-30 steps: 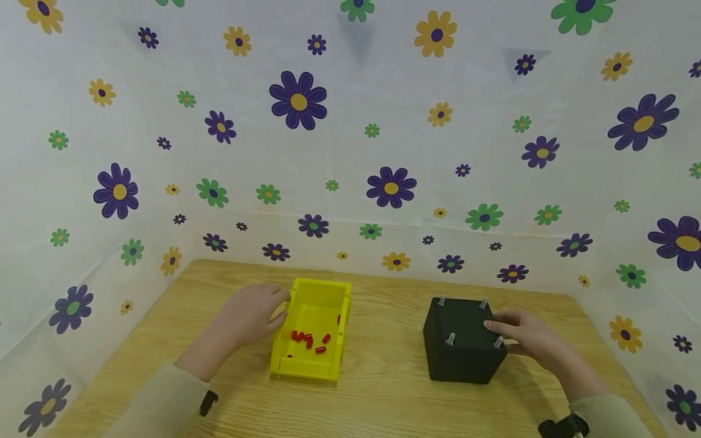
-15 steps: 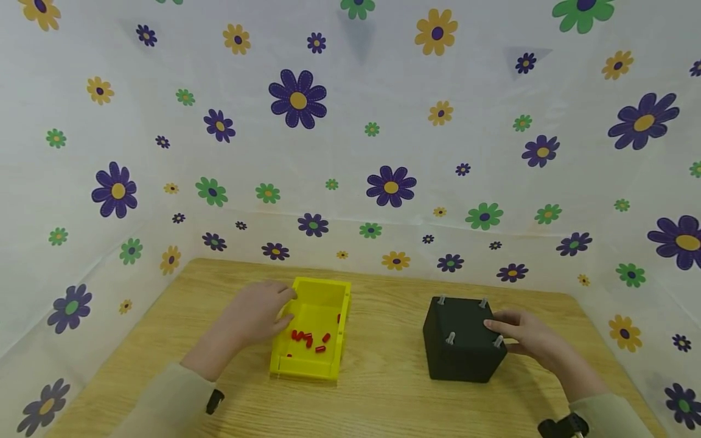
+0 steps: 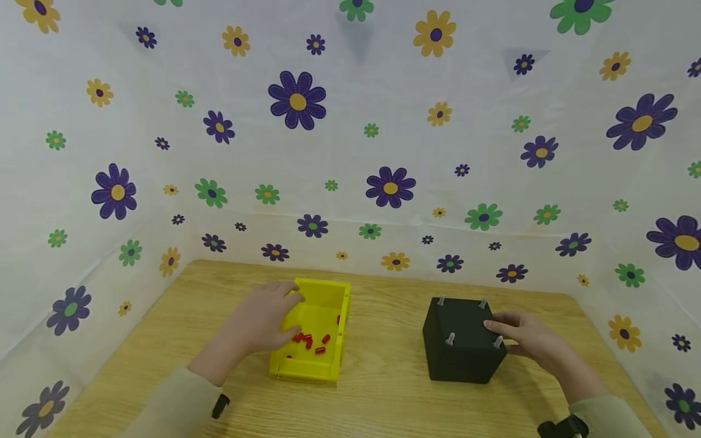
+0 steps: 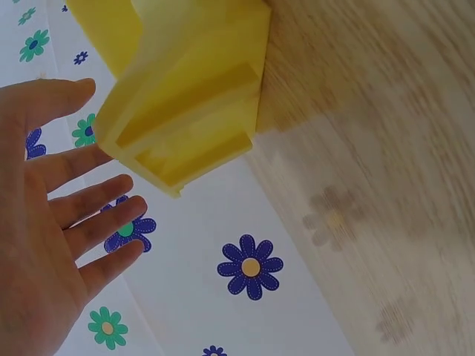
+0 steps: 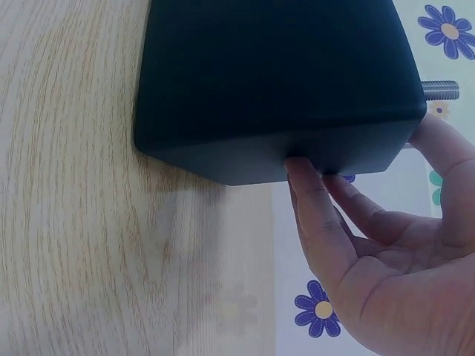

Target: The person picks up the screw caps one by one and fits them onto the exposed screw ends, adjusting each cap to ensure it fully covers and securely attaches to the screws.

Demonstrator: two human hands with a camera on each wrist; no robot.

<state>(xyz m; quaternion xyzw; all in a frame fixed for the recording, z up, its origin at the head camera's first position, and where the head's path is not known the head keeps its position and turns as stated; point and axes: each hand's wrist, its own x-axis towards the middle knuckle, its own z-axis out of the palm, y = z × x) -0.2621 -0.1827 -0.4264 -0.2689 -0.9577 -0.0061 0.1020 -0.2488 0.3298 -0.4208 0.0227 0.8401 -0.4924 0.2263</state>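
Note:
My left hand (image 3: 256, 321) hangs over the left wall of a yellow bin (image 3: 306, 368), its fingers loosely spread and nothing between them. Inside the bin, several small red cylinders (image 3: 308, 342) lie scattered on the floor, partly behind the thumb. In the left wrist view the fingers (image 4: 111, 215) are beside the bin's outer side. Over on the right, my right hand (image 3: 528, 336) grips a black block (image 3: 462, 362) by its right side, thumb on the top face and fingers against the side. Upright bolts (image 3: 451, 339) stick out near the block's top corners; one threaded bolt (image 5: 441, 90) shows in the right wrist view.
Bin and block stand apart on a wooden table (image 3: 383, 395), with bare wood between them. A flower-print sheet (image 3: 350, 152) encloses the back and both sides.
My left hand has moved a little to the right, from beside the bin's left wall to over it, now covering part of the red cylinders. The right hand and block have stayed put.

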